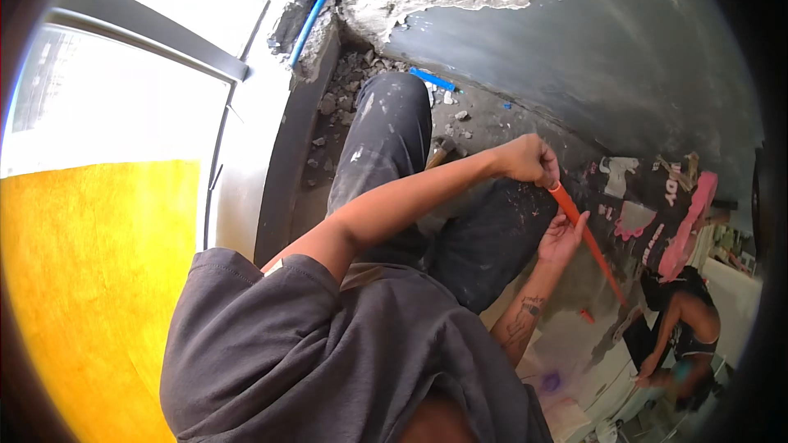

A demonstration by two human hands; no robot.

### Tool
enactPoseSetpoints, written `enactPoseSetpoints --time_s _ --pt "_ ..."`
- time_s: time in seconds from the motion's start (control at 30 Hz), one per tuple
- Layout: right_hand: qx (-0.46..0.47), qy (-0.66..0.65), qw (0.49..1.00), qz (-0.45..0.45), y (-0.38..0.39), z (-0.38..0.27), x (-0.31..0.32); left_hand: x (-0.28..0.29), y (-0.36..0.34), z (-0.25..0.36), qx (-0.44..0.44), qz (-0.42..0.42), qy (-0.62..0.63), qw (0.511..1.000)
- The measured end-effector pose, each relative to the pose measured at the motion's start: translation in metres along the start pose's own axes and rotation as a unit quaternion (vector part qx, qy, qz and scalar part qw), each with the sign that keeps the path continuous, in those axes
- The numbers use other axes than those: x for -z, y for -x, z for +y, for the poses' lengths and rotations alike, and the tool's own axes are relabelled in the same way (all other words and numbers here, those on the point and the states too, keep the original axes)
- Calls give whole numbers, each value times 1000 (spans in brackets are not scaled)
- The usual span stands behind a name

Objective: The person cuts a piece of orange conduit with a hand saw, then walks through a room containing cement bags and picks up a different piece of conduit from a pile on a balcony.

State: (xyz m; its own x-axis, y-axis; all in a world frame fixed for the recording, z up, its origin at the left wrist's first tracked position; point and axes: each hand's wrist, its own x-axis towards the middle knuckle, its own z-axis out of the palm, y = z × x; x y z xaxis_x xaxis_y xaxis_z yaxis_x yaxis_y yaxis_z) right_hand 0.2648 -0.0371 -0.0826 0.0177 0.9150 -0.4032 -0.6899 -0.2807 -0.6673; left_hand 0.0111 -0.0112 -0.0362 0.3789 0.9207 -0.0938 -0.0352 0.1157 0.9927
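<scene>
An orange tube [603, 262] is slanting beside the person's right knee, its top end sitting at the fingertips of the left hand [528, 159] and its length running down and right, past both hands. The left hand is pinching that end, thumb and fingers closed together on it. Lower along the tube, just below the left hand, the right hand [561, 238] is turning its palm up with the fingers curling and the thumb standing beside the tube; whether it is clamping the tube, I cannot tell. The far end is reaching toward the floor, near a short orange piece [587, 316]; contact with the floor is unclear.

Right of the tube, a black-and-pink sheet [657, 197] is lying on the floor. Farther right, another person [694, 324] is bending low. Beyond the left knee, rubble [353, 82] is lying along the wall [624, 49], with a blue strip [432, 79] nearby. A blue pipe [310, 26] is showing in the broken corner, close to the window [131, 90].
</scene>
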Motion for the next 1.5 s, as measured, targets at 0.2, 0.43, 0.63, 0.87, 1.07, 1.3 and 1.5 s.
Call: enactPoseSetpoints --time_s 0.2,0.43,0.63,0.87,1.07,1.3,1.5 --pt "26 -5 999 19 15 9 -20 23 34 -70 121 189 278 934" --pt "8 -114 993 -29 14 13 -22 37 32 -133 181 335 206 901" --pt "-4 -99 995 8 13 1 -39 21 21 -162 194 259 177 929" --pt "-144 133 980 34 59 -41 4 24 30 -107 156 216 113 957" --pt "122 282 925 222 96 -211 197 -10 54 -10 -169 275 -276 906" --pt "252 224 824 456 130 -414 227 -125 37 23 -260 -53 -645 716" --pt "274 238 783 505 215 -514 278 -115 -17 72 -160 -21 -720 675"
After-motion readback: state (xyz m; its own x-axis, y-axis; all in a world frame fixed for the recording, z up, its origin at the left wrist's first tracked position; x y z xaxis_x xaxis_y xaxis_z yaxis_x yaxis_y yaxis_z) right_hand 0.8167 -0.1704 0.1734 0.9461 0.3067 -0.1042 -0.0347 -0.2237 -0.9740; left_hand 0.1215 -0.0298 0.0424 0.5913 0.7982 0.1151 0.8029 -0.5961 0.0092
